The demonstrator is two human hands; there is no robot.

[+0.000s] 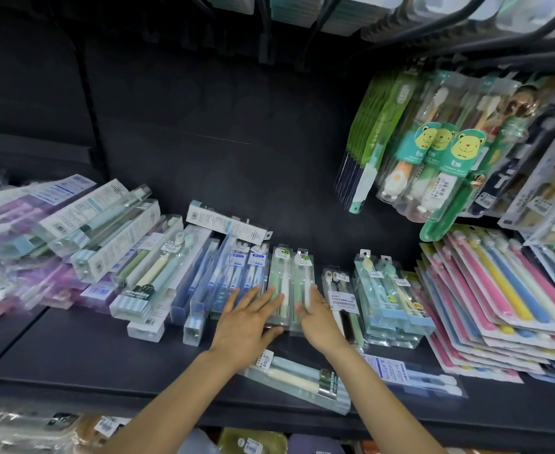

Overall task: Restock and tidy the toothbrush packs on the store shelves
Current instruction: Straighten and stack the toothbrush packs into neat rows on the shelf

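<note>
Your left hand [248, 317] and right hand [318, 317] lie flat, fingers straight, on the green toothbrush packs [290, 283] at frame centre; your forearms partly hide two loose packs [302, 381] on the shelf [89, 352].

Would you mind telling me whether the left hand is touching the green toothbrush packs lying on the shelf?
Touching. The head view shows the left hand lying flat, its straight fingers resting on the green toothbrush packs.
</note>
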